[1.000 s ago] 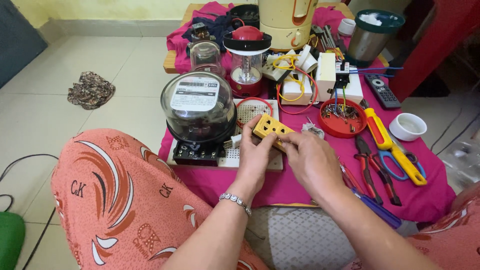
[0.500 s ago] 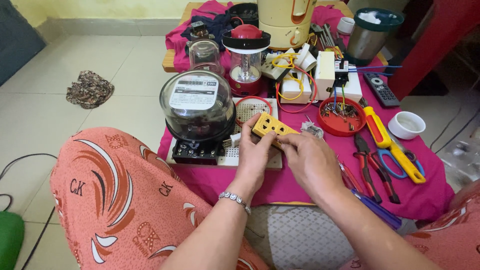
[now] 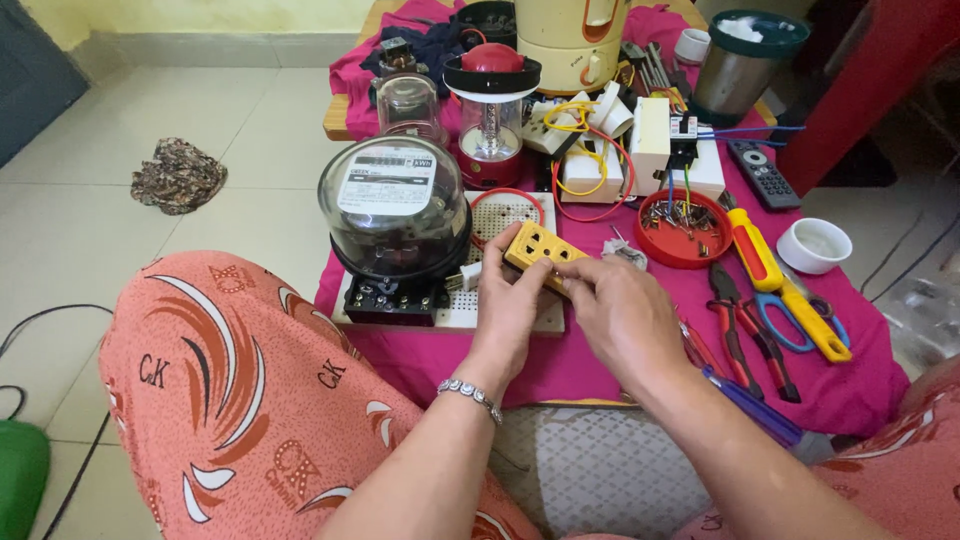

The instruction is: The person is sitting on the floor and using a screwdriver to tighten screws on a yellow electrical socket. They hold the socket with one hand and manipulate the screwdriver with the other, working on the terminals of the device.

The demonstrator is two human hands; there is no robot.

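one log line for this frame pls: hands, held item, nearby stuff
left hand: grips yellow socket block | right hand: grips same block | nearby: electricity meter, red dish, pliers

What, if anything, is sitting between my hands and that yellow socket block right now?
Nothing visible. Both the left hand and the right hand already hold the yellow socket block, fingers touching it directly above the perforated white board. The glass-domed meter stands just to its left, apart from the block.

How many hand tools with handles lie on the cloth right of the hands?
3: a yellow-and-red screwdriver, red-handled pliers left of it, blue-handled scissors beneath it. A blue-handled tool nearer the right arm might be a fourth; others may be hidden.
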